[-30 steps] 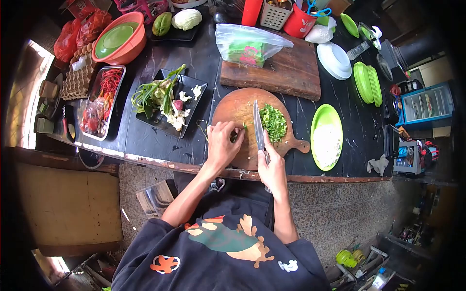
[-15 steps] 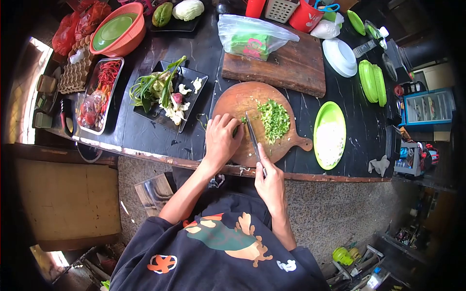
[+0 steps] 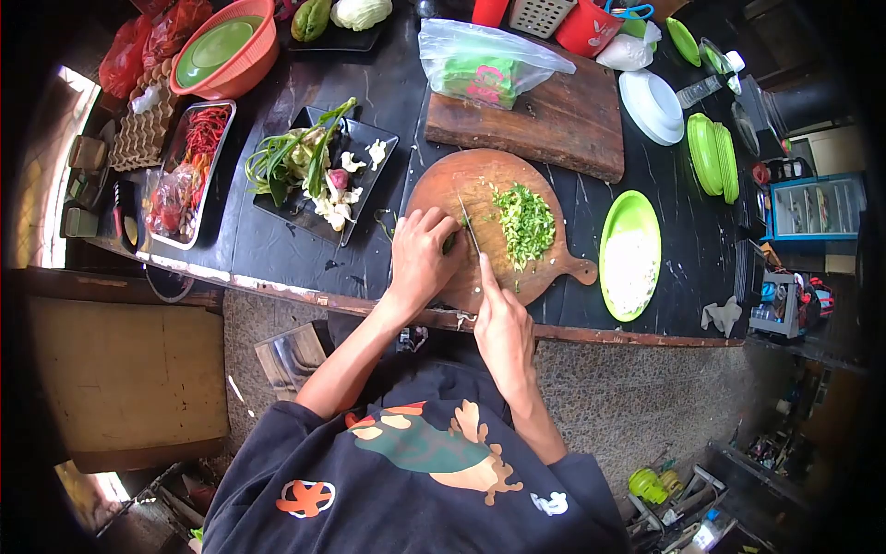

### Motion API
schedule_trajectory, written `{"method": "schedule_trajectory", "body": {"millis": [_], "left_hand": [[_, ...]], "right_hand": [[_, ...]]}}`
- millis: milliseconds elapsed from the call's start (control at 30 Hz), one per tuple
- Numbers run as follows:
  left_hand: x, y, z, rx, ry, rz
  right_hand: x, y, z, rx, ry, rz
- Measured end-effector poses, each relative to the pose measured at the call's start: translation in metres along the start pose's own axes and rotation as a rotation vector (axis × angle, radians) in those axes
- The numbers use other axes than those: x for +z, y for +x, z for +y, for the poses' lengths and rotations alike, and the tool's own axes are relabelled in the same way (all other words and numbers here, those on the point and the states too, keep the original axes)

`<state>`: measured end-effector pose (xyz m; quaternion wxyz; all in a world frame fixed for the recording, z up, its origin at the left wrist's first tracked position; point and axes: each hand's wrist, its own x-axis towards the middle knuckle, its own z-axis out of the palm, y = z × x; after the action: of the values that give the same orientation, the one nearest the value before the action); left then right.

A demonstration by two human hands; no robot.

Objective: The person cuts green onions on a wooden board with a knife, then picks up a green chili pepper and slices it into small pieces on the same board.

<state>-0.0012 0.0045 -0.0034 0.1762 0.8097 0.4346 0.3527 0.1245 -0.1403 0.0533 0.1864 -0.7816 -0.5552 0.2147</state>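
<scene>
A round wooden cutting board [image 3: 441, 182] with a short handle lies at the table's front edge. My left hand [image 3: 425, 254] rests on its left side, fingers curled over a dark green vegetable piece [image 3: 449, 243] that is mostly hidden. My right hand [image 3: 507, 332] is closed around the handle of a knife [image 3: 469, 223], index finger stretched along it. The blade points away from me, close beside my left fingertips. Finely chopped greens [image 3: 524, 224] are heaped on the board right of the blade.
Behind the board lies a thick wooden block [image 3: 563, 129] with a plastic bag [image 3: 489, 69] on it. A green oval plate [image 3: 604, 268] with white contents stands right. On the left are a black plate [image 3: 367, 189] of vegetables and a metal tray [image 3: 192, 238] of red chillies.
The knife blade has turned a little, its tip now further left. My right hand has shifted slightly to the left. My left hand stays at nearly the same spot.
</scene>
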Motion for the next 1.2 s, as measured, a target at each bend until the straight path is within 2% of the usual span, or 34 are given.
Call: {"method": "schedule_trajectory", "body": {"millis": [233, 367, 433, 567, 633, 867, 933, 1200], "left_hand": [[0.005, -0.004, 0.001, -0.025, -0.007, 0.061], [0.007, -0.007, 0.002, -0.017, -0.013, 0.125], [0.007, -0.007, 0.002, -0.021, -0.002, 0.113], [0.006, -0.003, 0.0, -0.001, 0.009, 0.071], [0.005, -0.002, -0.002, 0.004, -0.002, 0.054], [0.005, -0.002, -0.001, -0.001, 0.015, 0.033], [0.005, -0.003, -0.001, -0.003, 0.008, 0.04], [0.006, -0.003, -0.003, 0.007, -0.004, 0.051]], "right_hand": [[0.006, 0.047, -0.004, -0.067, 0.115, 0.033], [-0.011, 0.035, -0.001, 0.029, 0.133, 0.018], [-0.014, 0.024, 0.003, 0.06, 0.125, 0.012], [-0.01, -0.004, 0.013, -0.01, 0.215, -0.001], [-0.013, -0.023, 0.006, 0.083, 0.234, -0.034], [-0.014, -0.042, 0.021, -0.013, 0.076, 0.002], [-0.014, -0.036, 0.023, -0.036, -0.016, -0.017], [-0.002, 0.003, 0.002, -0.015, -0.045, -0.042]]}}
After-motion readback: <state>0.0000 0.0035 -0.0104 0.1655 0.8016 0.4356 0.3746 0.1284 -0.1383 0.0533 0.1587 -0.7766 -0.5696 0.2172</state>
